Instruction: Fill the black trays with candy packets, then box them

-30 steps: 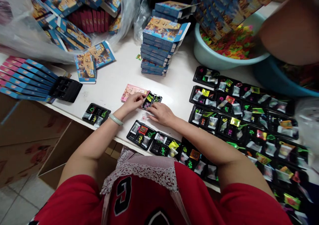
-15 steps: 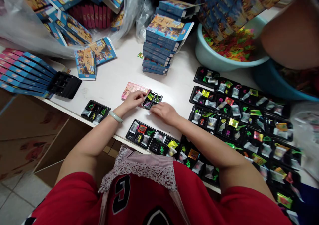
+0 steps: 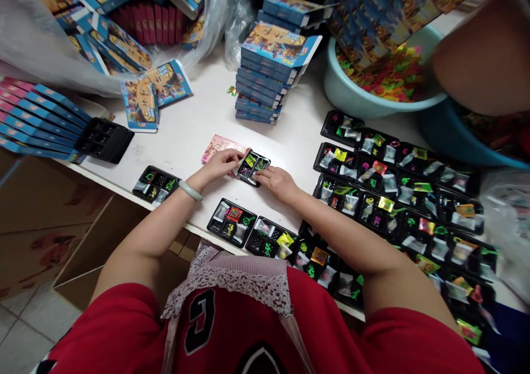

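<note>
A small black compartment tray (image 3: 253, 168) with green and purple plastic pieces lies at the open end of a flat pink printed box (image 3: 219, 145). My left hand (image 3: 221, 164) is closed on that end of the box, fingers bent at the tray's left edge. On the other side, my right hand (image 3: 279, 183) grips the tray's near right edge with thumb and fingertips. How far the tray reaches into the box is hidden by my left fingers. Nearer the table edge lie another filled tray (image 3: 155, 184) on the left and a tray with a red packet (image 3: 232, 222).
Rows of filled black trays (image 3: 389, 206) cover the table's right side. Behind stand a tall stack of blue boxes (image 3: 265, 76) and a light-blue basin (image 3: 383, 106) of colourful pieces. At left are a row of boxes (image 3: 45, 123) and empty black trays (image 3: 105, 139).
My right fingers have come further onto the black tray's edge, and the tray has shifted slightly towards me. My left hand stays at the pink box. The whole view has drifted slightly.
</note>
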Demonstrator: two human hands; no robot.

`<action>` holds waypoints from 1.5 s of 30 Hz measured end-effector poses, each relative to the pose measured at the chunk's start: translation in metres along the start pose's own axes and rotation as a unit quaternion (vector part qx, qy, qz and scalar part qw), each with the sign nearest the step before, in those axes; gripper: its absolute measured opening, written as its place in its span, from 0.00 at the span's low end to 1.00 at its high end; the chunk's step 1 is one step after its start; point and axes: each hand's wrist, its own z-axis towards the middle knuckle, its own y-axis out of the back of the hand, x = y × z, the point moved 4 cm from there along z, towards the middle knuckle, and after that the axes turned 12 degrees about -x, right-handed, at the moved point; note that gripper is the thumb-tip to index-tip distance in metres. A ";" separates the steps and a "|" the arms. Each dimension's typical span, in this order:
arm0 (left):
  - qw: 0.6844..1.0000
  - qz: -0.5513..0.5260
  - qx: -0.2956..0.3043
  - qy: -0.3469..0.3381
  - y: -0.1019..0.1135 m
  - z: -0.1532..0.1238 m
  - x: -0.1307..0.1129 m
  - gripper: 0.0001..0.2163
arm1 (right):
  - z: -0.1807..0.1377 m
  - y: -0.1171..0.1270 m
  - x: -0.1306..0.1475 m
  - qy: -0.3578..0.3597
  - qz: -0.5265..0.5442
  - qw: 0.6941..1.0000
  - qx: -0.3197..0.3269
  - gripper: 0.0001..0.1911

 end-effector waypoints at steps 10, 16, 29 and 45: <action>0.999 -0.017 0.036 -0.001 -0.037 -0.009 -0.006 0.06 | -0.001 -0.009 0.002 -0.092 0.118 0.987 -0.054 0.17; 0.997 -0.068 0.027 0.032 -0.042 -0.011 -0.001 0.08 | -0.029 -0.010 -0.016 -0.243 0.175 0.938 -0.172 0.26; 0.991 -0.099 -0.053 0.066 -0.019 -0.015 -0.011 0.11 | -0.003 0.018 -0.032 -0.196 -0.013 0.980 0.024 0.16; 0.991 -0.102 -0.053 0.068 -0.005 -0.019 -0.017 0.11 | 0.043 0.031 -0.008 -0.029 0.074 0.995 -0.067 0.18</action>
